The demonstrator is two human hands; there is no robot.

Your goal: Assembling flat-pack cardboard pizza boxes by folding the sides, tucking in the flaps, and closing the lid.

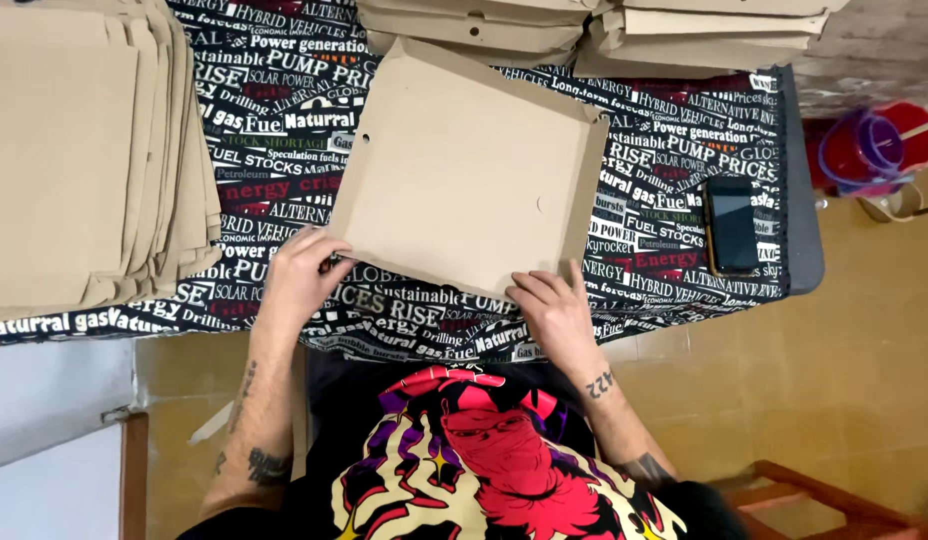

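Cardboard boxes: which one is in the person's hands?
The flat square box at table centre, tilted, with the left hand and right hand on its near edge. The others sit untouched in the left stack and far piles.

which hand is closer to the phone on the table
Right. The right hand grips the cardboard box at its near right corner, just left of the phone. The left hand is at the box's far-left corner.

Even, soft indoor light; faint shadows; sharp centre, slight blur and stretch at edges.
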